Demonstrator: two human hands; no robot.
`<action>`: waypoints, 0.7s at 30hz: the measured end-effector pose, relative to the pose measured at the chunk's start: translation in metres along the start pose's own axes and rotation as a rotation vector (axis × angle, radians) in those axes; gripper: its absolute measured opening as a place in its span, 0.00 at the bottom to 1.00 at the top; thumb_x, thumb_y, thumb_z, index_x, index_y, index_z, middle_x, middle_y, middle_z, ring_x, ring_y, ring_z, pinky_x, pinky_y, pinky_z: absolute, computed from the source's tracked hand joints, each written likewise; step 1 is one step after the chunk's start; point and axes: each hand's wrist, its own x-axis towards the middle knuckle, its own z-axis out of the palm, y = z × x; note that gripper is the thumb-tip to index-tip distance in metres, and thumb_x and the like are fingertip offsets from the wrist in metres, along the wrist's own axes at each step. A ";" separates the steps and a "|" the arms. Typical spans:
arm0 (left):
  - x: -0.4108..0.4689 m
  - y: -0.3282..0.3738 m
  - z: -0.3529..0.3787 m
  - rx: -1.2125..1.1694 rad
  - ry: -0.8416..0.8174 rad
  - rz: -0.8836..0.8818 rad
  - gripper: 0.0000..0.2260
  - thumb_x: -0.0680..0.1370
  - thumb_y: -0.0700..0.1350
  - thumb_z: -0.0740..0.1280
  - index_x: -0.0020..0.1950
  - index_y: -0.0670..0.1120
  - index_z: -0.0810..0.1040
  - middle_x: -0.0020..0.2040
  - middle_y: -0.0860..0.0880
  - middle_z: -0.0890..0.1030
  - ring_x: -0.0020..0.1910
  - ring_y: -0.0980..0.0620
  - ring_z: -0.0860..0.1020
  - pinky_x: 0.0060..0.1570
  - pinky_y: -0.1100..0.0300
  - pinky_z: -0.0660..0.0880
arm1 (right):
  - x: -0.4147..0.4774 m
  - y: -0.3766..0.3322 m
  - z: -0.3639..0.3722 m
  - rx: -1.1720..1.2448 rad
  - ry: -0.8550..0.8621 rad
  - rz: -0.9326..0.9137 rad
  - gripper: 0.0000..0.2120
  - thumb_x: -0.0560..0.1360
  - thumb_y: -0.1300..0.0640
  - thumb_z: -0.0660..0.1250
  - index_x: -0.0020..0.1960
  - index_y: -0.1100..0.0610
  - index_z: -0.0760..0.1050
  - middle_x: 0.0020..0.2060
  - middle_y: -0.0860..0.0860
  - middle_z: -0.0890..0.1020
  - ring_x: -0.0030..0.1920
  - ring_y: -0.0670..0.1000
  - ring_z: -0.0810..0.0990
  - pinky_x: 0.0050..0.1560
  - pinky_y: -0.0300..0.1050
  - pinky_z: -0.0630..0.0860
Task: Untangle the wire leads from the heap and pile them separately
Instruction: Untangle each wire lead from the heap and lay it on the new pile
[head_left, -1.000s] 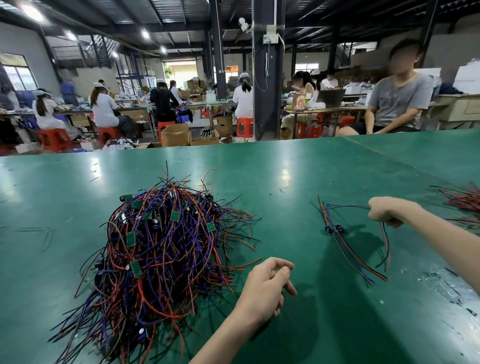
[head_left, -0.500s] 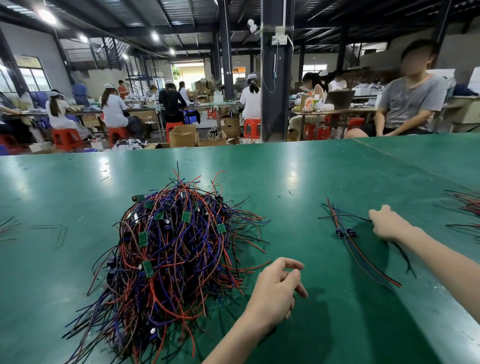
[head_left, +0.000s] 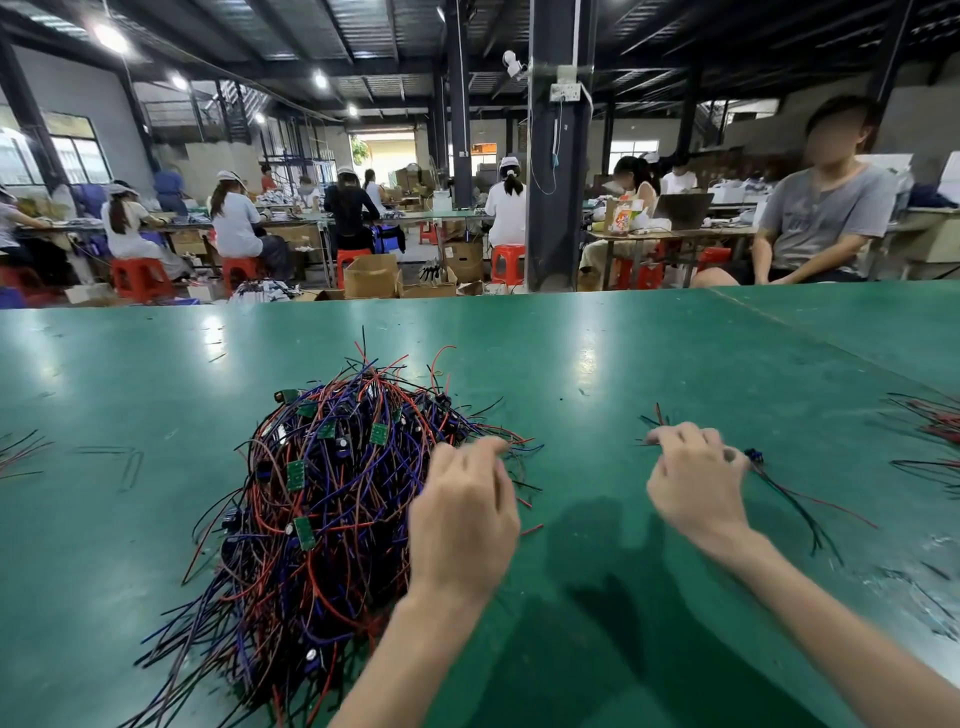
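A big tangled heap of red, blue and black wire leads (head_left: 332, 493) with small green circuit boards lies on the green table (head_left: 623, 364), left of centre. My left hand (head_left: 467, 514) reaches over the heap's right edge, fingers loosely bent, fingertips among the outer wires. To the right lies a small separate bunch of leads (head_left: 795, 499) with a blue connector. My right hand (head_left: 696, 478) hovers over its left end, knuckles up and fingers curled. Wire ends stick out on both sides of it. Whether it grips them is hidden.
More loose leads lie at the table's right edge (head_left: 935, 431) and left edge (head_left: 21, 452). A person in a grey shirt (head_left: 826, 218) sits beyond the far right corner. Behind the table stand a dark pillar (head_left: 556, 156) and other work tables.
My left hand has moved forward from the bare table onto the heap's right edge. My right hand has drawn in leftward over the small bunch.
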 end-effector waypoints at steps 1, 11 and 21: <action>0.006 -0.007 -0.006 0.080 0.091 -0.003 0.06 0.74 0.37 0.69 0.50 0.43 0.80 0.39 0.47 0.81 0.41 0.47 0.77 0.31 0.57 0.75 | -0.012 -0.011 -0.002 0.048 0.052 -0.039 0.15 0.70 0.65 0.64 0.54 0.53 0.78 0.51 0.51 0.80 0.55 0.55 0.72 0.57 0.53 0.61; 0.020 -0.065 -0.028 0.531 -0.096 -0.460 0.11 0.77 0.47 0.67 0.56 0.43 0.77 0.51 0.43 0.80 0.54 0.42 0.73 0.54 0.49 0.66 | -0.067 -0.048 -0.006 0.255 -0.033 -0.094 0.09 0.74 0.61 0.63 0.42 0.49 0.79 0.41 0.43 0.82 0.50 0.47 0.74 0.53 0.45 0.55; 0.029 -0.065 -0.037 0.074 0.071 -0.573 0.05 0.77 0.44 0.65 0.47 0.45 0.78 0.46 0.44 0.81 0.51 0.42 0.74 0.56 0.47 0.70 | -0.080 -0.058 -0.009 0.358 -0.067 -0.121 0.10 0.74 0.61 0.62 0.42 0.48 0.78 0.41 0.41 0.81 0.50 0.45 0.73 0.52 0.42 0.53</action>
